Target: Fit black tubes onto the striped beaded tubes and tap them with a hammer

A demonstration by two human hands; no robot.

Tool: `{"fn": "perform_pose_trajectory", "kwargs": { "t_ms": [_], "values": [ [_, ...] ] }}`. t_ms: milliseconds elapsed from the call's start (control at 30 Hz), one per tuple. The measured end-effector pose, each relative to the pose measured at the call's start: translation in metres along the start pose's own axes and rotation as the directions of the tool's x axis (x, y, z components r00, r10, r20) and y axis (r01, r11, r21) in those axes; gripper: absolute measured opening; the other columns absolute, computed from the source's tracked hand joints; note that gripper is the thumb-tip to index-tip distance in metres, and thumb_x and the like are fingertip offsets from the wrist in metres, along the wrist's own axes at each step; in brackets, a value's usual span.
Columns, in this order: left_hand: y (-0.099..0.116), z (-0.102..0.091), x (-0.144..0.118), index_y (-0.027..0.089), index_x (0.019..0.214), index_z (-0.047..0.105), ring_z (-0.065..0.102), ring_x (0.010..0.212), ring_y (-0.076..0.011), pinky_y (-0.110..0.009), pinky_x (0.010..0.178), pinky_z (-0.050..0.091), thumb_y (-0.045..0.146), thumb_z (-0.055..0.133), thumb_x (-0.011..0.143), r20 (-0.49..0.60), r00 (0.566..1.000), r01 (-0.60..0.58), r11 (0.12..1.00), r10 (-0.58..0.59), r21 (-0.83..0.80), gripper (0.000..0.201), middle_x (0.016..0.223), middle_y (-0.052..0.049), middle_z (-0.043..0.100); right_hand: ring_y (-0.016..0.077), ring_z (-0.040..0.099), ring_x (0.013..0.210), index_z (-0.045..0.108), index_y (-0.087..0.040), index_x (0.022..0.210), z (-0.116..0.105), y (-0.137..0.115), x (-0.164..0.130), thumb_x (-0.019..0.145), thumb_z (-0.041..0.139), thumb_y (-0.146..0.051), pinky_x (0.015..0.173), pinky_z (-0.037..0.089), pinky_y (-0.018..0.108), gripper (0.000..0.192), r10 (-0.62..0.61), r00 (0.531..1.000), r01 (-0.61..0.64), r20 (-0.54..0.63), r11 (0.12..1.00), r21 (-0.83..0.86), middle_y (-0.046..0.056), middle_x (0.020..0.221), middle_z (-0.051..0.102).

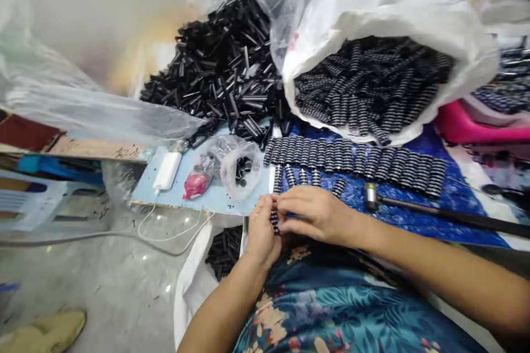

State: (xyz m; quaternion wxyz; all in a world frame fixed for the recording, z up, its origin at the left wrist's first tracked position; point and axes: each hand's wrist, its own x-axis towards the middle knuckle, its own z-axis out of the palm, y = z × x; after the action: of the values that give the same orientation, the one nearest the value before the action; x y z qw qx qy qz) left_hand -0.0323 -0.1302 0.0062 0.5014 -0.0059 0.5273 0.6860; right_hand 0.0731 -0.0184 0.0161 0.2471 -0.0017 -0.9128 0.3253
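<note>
Head view: my left hand (261, 226) closed in pinch on dark, pale-banded ribbed cylinder (274, 222), held at near table edge (244, 210). My right hand (308, 212) half-curled, fingertips at cylinder; grip can't tell. Seemingly fingertip work on single piece; next move calls for steady left pinch.

I can read no text, label, brand, number or sign anywhere before me. On the white sack (406, 22), a small reddish mark (294, 41) shows near the opening, too blurred for me to make out any lettering.
</note>
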Motion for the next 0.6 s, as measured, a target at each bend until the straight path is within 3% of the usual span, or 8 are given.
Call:
{"fn": "perform_pose_trajectory", "kwargs": {
  "t_ms": [100, 233, 367, 400, 467, 533, 600],
  "values": [
    [0.008, -0.035, 0.003, 0.016, 0.092, 0.055, 0.037, 0.042, -0.0045, -0.019, 0.043, 0.026, 0.048, 0.078, 0.072, -0.068, 0.998, 0.012, 0.999, -0.015, -0.047, 0.045, 0.066, 0.004, 0.053, 0.0206, 0.061, 0.088, 0.063, -0.011, 0.104, 0.027, 0.028, 0.047, 0.102, 0.046, -0.020, 0.081, 0.049, 0.034, 0.019, 0.072, 0.995, -0.062, 0.070, 0.989, -0.137, 0.009, 0.095, 0.066],
    [0.012, -0.058, 0.004, 0.015, 0.094, 0.054, 0.038, 0.042, -0.0047, -0.018, 0.043, 0.025, 0.050, 0.076, 0.073, -0.080, 0.997, -0.004, 0.999, 0.001, -0.031, 0.047, 0.063, 0.004, 0.053, 0.0270, 0.060, 0.089, 0.065, -0.007, 0.098, 0.069, 0.061, 0.106, 0.093, 0.050, -0.006, 0.077, 0.048, 0.037, 0.016, 0.230, 0.936, -0.111, 0.268, 0.912, -0.395, 0.014, 0.094, 0.064],
    [0.017, -0.067, 0.004, 0.015, 0.099, 0.054, 0.037, 0.042, -0.0042, -0.017, 0.043, 0.024, 0.049, 0.071, 0.080, -0.072, 0.996, -0.046, 0.999, 0.046, 0.007, 0.042, 0.063, 0.004, 0.053, 0.0248, 0.063, 0.087, 0.068, -0.006, 0.099, 0.084, 0.070, 0.121, 0.092, 0.052, -0.005, 0.077, 0.050, 0.035, 0.018, 0.255, 0.921, -0.130, 0.294, 0.913, -0.387, 0.014, 0.095, 0.066],
    [0.019, -0.069, 0.004, 0.015, 0.098, 0.054, 0.037, 0.042, -0.0041, -0.017, 0.043, 0.024, 0.048, 0.070, 0.081, -0.058, 0.997, -0.049, 0.999, 0.050, 0.016, 0.040, 0.063, 0.003, 0.053, 0.0225, 0.063, 0.089, 0.068, -0.008, 0.103, 0.082, 0.067, 0.116, 0.093, 0.053, -0.007, 0.079, 0.050, 0.033, 0.019, 0.258, 0.927, -0.163, 0.274, 0.931, -0.326, 0.013, 0.098, 0.066],
    [0.022, -0.070, 0.005, 0.014, 0.096, 0.056, 0.038, 0.043, -0.0041, -0.017, 0.044, 0.025, 0.049, 0.069, 0.082, -0.010, 0.999, -0.047, 0.998, 0.047, 0.031, 0.040, 0.063, 0.003, 0.053, 0.0179, 0.065, 0.087, 0.068, -0.013, 0.110, 0.073, 0.058, 0.100, 0.095, 0.055, -0.015, 0.079, 0.052, 0.029, 0.020, 0.305, 0.929, -0.305, 0.211, 0.952, -0.033, 0.008, 0.101, 0.068],
    [0.023, -0.068, 0.005, 0.014, 0.095, 0.057, 0.037, 0.043, -0.0041, -0.017, 0.043, 0.025, 0.050, 0.069, 0.082, 0.054, 0.998, -0.041, 0.999, 0.039, 0.035, 0.040, 0.062, 0.002, 0.053, 0.0154, 0.067, 0.081, 0.069, -0.015, 0.110, 0.064, 0.044, 0.080, 0.095, 0.057, -0.026, 0.073, 0.054, 0.026, 0.022, 0.410, 0.898, -0.441, 0.162, 0.831, 0.339, 0.006, 0.097, 0.070],
    [0.021, -0.062, 0.006, 0.014, 0.094, 0.058, 0.037, 0.042, -0.0041, -0.018, 0.042, 0.025, 0.051, 0.069, 0.082, 0.112, 0.993, -0.037, 0.999, 0.033, 0.039, 0.041, 0.062, 0.002, 0.053, 0.0154, 0.067, 0.077, 0.071, -0.014, 0.107, 0.058, 0.031, 0.061, 0.095, 0.058, -0.033, 0.069, 0.054, 0.026, 0.026, 0.501, 0.859, -0.483, 0.110, 0.717, 0.502, 0.006, 0.094, 0.071]
  ]
}}
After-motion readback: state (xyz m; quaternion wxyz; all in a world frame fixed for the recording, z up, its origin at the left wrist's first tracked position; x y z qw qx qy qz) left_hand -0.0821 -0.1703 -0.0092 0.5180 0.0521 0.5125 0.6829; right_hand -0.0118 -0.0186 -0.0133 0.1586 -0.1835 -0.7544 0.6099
